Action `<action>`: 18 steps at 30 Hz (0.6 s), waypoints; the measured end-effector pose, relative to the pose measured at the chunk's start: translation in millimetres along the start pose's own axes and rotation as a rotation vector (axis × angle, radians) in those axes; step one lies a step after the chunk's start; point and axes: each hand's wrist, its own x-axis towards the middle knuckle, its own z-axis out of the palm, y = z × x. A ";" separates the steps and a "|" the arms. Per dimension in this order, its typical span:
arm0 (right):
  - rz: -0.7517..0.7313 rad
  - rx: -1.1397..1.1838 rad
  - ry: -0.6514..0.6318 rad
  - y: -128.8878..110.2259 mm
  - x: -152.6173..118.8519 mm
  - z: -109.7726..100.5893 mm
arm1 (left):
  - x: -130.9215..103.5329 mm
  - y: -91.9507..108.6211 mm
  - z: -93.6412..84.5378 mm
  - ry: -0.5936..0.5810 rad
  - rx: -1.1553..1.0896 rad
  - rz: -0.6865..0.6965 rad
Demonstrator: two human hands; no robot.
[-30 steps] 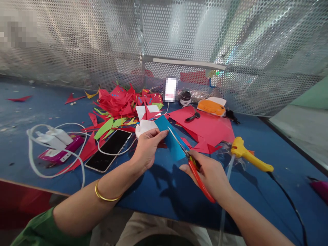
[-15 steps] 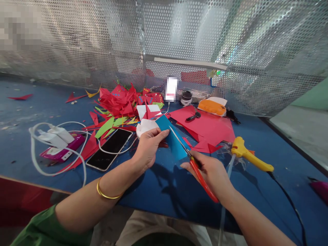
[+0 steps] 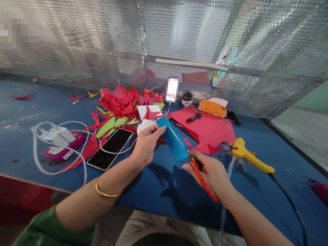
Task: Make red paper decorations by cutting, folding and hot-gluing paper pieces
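My left hand (image 3: 147,145) pinches the left edge of a blue sheet of paper (image 3: 175,147) between thumb and fingers, above the table. My right hand (image 3: 211,172) is closed around the orange-red handles of a pair of scissors (image 3: 201,179). The scissor blades lie along the blue paper, pointing up and left toward my left thumb. Whether the blades are fully closed I cannot tell. Behind the paper sits a white object (image 3: 143,125), partly hidden by my left hand.
A red paper pile (image 3: 120,100) lies at the back left, red sheets (image 3: 212,130) at the back right. A phone (image 3: 111,148), white chargers with cable (image 3: 57,136) and a yellow glue gun (image 3: 252,159) flank my hands. Perforated metal panels (image 3: 179,34) rise behind the blue table (image 3: 159,194).
My left hand has shifted slightly left along the blue paper. The paper and scissors keep nearly the same position, and the whole view has moved a little.
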 end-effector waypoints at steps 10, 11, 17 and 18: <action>0.032 -0.046 -0.005 -2.9 0.8 -1.2 | -4.9 -3.6 4.0 -0.024 0.042 -0.007; 0.033 -0.034 -0.008 -2.4 0.7 -0.8 | -5.1 -3.8 4.1 -0.024 0.045 -0.004; 0.029 0.036 -0.006 -0.1 0.3 1.9 | -5.7 -3.5 4.5 -0.034 0.060 0.003; 0.033 0.051 -0.011 -0.1 0.4 2.2 | -5.8 -3.4 4.5 -0.034 0.059 0.005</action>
